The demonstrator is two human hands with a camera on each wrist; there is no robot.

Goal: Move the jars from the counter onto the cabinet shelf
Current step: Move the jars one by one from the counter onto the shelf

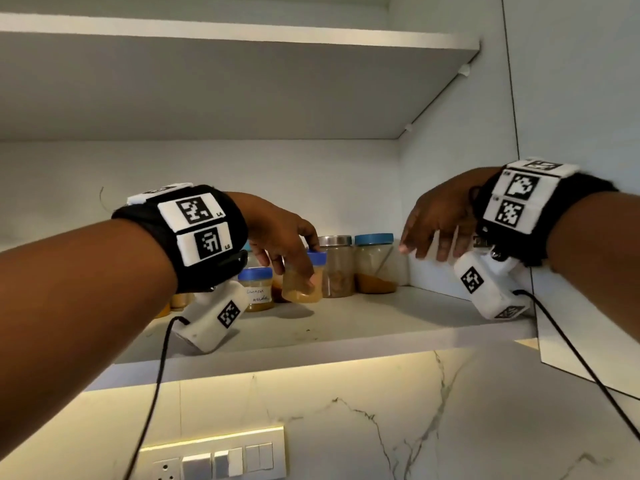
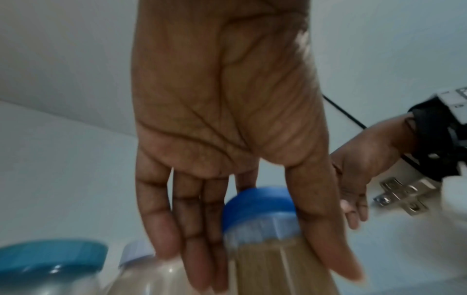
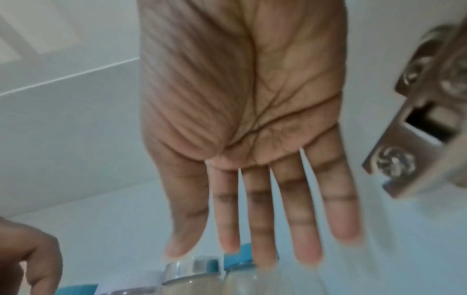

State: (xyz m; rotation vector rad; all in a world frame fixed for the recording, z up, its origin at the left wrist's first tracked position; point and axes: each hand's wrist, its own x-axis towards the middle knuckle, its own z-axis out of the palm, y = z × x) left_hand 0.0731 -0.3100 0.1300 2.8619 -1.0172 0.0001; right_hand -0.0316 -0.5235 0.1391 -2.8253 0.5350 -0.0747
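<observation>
A small clear jar (image 1: pixel 302 284) with a blue lid (image 2: pixel 260 207) and tan contents is tilted low over the white cabinet shelf (image 1: pixel 381 323). My left hand (image 1: pixel 294 261) grips it from above, thumb on one side and fingers on the other. I cannot tell whether its base touches the shelf. My right hand (image 1: pixel 427 242) hovers above the shelf's right end with straight fingers (image 3: pixel 262 229), holding nothing. Behind stand a steel-lidded jar (image 1: pixel 336 268), a teal-lidded jar (image 1: pixel 375 265) and a labelled blue-lidded jar (image 1: pixel 257 289).
More jars are partly hidden behind my left wrist. An upper shelf (image 1: pixel 242 39) caps the space overhead. The cabinet's right wall (image 1: pixel 450 150) carries a metal hinge (image 3: pixel 409 151) close to my right hand. A switch panel (image 1: pixel 214 459) sits on the marble wall below.
</observation>
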